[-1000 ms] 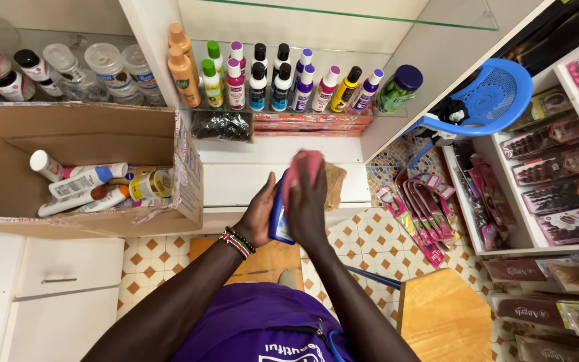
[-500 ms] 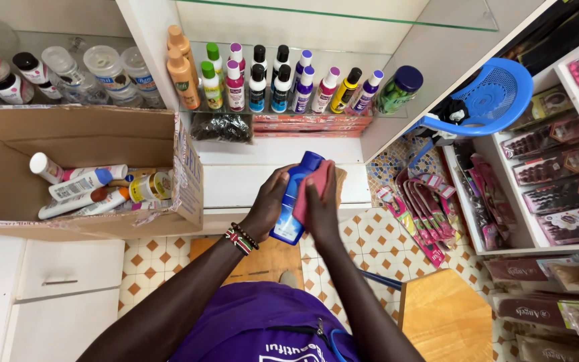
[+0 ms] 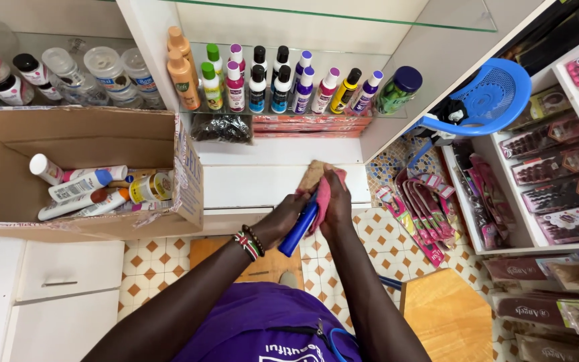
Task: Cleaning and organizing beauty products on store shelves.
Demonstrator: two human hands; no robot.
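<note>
My left hand (image 3: 283, 218) grips a blue bottle (image 3: 300, 229) held slanted in front of the white shelf ledge (image 3: 236, 184). My right hand (image 3: 335, 204) presses a pink cloth (image 3: 322, 198) against the upper part of that bottle. A beaded bracelet sits on my left wrist. The bottle's top end is hidden under the cloth and fingers.
An open cardboard box (image 3: 82, 141) with several tubes and bottles rests at the left. A glass shelf holds a row of coloured bottles (image 3: 269, 87). A blue plastic chair (image 3: 484, 100), racks of packaged hair (image 3: 557, 181) and two wooden stools (image 3: 447, 315) stand around me.
The blue bottle has tilted from nearly upright to slanted and dropped a little lower. My right hand with the pink cloth has slid to its upper end.
</note>
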